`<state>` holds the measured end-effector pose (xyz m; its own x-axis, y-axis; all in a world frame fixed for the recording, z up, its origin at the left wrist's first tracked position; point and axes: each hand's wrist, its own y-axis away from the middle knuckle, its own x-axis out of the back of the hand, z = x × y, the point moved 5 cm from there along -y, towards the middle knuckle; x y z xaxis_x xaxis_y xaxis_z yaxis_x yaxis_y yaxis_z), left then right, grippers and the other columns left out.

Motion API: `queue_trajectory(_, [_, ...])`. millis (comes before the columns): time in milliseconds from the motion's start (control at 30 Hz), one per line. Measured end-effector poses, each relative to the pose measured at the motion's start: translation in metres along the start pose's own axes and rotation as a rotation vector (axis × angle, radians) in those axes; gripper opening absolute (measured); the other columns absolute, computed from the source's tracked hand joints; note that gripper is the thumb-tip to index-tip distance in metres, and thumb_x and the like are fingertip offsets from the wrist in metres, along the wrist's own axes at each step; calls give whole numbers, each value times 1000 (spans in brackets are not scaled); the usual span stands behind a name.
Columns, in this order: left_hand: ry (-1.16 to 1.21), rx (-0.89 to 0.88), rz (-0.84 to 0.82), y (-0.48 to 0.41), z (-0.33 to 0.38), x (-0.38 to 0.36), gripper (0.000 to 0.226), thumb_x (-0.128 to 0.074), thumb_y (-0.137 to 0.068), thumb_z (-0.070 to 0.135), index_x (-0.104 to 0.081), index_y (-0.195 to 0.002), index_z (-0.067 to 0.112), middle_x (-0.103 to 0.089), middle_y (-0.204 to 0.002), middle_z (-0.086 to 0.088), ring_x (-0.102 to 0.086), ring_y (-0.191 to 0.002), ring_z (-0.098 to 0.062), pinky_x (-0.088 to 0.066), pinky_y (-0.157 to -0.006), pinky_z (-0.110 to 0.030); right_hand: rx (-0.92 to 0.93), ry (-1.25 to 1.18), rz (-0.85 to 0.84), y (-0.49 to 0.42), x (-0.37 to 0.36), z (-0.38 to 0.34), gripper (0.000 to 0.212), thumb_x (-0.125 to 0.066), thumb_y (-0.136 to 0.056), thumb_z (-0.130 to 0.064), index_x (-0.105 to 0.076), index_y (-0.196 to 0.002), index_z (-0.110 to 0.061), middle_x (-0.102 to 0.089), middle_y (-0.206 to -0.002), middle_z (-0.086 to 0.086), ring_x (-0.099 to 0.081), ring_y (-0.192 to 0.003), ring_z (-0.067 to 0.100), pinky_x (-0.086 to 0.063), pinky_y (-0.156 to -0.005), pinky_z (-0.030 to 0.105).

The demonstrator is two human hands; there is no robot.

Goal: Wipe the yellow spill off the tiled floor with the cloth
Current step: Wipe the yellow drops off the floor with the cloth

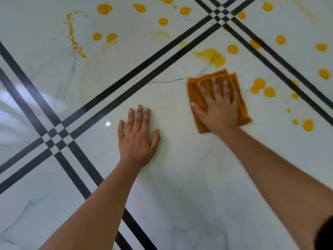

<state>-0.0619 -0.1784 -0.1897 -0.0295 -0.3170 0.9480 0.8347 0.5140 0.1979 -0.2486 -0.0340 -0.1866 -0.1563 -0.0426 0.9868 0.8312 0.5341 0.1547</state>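
A folded orange cloth (239, 94) lies flat on the white marble-look tiled floor (180, 159). My right hand (219, 107) presses down on it with fingers spread. Just beyond the cloth is a smeared yellow spill patch (213, 56). Several round yellow drops are scattered around, such as the pair to the right of the cloth (264, 88) and those at the far left (104, 9). My left hand (137, 138) rests flat on bare tile, fingers apart, holding nothing.
Double black stripe lines (137, 76) cross the floor diagonally and meet in checkered crossings at the left (54, 136) and top right (220, 13). Faint yellowish wiped streaks (162, 34) mark the tile beyond the stripes. A bright window glare lies at the left edge.
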Motion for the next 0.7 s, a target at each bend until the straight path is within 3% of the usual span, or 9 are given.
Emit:
queue_trajectory(33, [-2, 4, 7, -2, 2, 0, 72, -4, -84, 56, 4, -149, 24, 7, -158, 2, 12, -144, -17, 9, -113, -38, 62, 10, 10, 6, -3, -17, 70, -11, -80, -69, -10, -145, -44, -10, -158, 2, -5, -145, 34, -4, -112, 54])
queue_trajectory(100, [-11, 8, 16, -5, 8, 1, 73, -4, -84, 57, 3, -149, 24, 6, -158, 1, 10, -144, -18, 8, -113, -38, 380, 30, 6, 53, -11, -36, 66, -19, -83, -68, -20, -144, -44, -20, -156, 2, -13, -144, 33, -9, -112, 52])
queue_trajectory(167, [-17, -2, -5, -6, 14, -1, 74, -3, -83, 57, 3, -149, 25, 6, -158, 2, 11, -144, -18, 7, -114, -38, 558, 39, -32, 100, -17, -10, 62, -29, -82, -66, -27, -141, -45, -31, -152, 1, -23, -141, 29, -15, -110, 50])
queue_trajectory(200, [-19, -5, -11, -5, 16, -2, 74, -3, -83, 57, 4, -149, 25, 6, -158, 2, 11, -144, -17, 7, -114, -38, 548, 56, -14, 96, -15, 10, 62, -30, -82, -66, -27, -140, -45, -35, -150, 1, -27, -140, 29, -17, -108, 48])
queue_trajectory(267, [-35, -27, -15, -8, 23, -4, 74, -3, -82, 56, 4, -149, 24, 6, -158, 3, 10, -144, -17, 6, -114, -38, 347, 47, 26, 52, -6, 42, 63, -20, -84, -69, -23, -142, -44, -32, -152, 2, -27, -140, 32, -16, -109, 48])
queue_trajectory(367, [-41, -8, -24, -12, 29, -5, 72, -5, -85, 55, 4, -149, 23, 6, -158, 2, 11, -144, -17, 8, -113, -38, 67, -27, -45, -14, 3, 38, 63, -15, -86, -70, -7, -144, -48, -6, -159, -3, -2, -146, 29, -4, -114, 53])
queue_trajectory(433, [-52, -19, -22, -16, 41, -1, 70, -8, -88, 54, 5, -149, 23, 8, -158, 2, 12, -144, -17, 9, -113, -38, 41, -89, -82, -19, 6, 35, 62, -19, -89, -67, -1, -144, -48, 2, -159, -5, 6, -146, 26, 1, -114, 51])
queue_trajectory(700, [22, -26, -8, -39, 145, 54, 64, -20, -96, 49, -1, -149, 19, 4, -158, -2, 10, -144, -18, 4, -115, -42, -124, -316, -143, 28, 71, 114, 56, -27, -97, -51, -22, -147, -26, -28, -153, 6, -17, -143, 26, -19, -113, 48])
